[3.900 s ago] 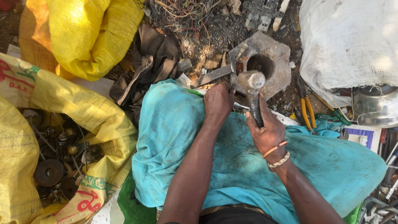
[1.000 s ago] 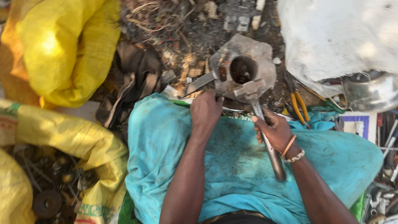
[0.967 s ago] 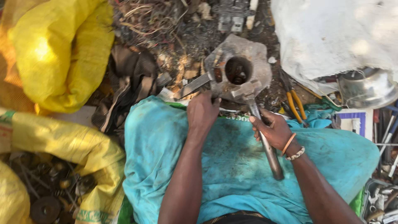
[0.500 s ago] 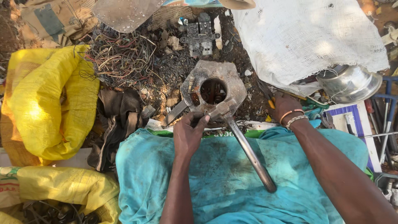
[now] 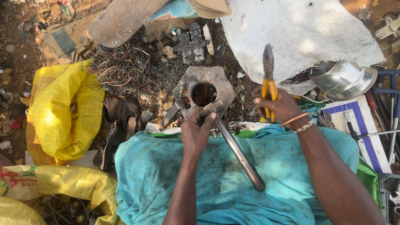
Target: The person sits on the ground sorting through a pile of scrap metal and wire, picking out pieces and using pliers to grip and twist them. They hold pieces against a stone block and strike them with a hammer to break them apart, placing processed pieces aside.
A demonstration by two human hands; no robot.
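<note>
The right hand is closed around the yellow handles of a pair of pliers; its grip is firm, low on the handles, and the dark nose points up and away from the body. Whether the nose is open or shut, I cannot tell. The left hand is curled down with the fingers pressed on the top end of a long steel bar, just where the bar meets the grey metal housing. This hand seems to steady the part more than to carry it.

The housing lies on the ground in front of the knees, among loose wires and scrap, with its round opening facing up. The bar runs from it slantwise back over the teal cloth on the lap.

To do this step well, I think the left hand should keep the housing from turning, with its fingers away from the opening. The pliers should come down straight, and the nose should bite squarely on the small part before any pull, because a slanted bite may slip.

A yellow sack lies well apart on the left, and a shiny steel bowl on the right beside a white woven sack.
</note>
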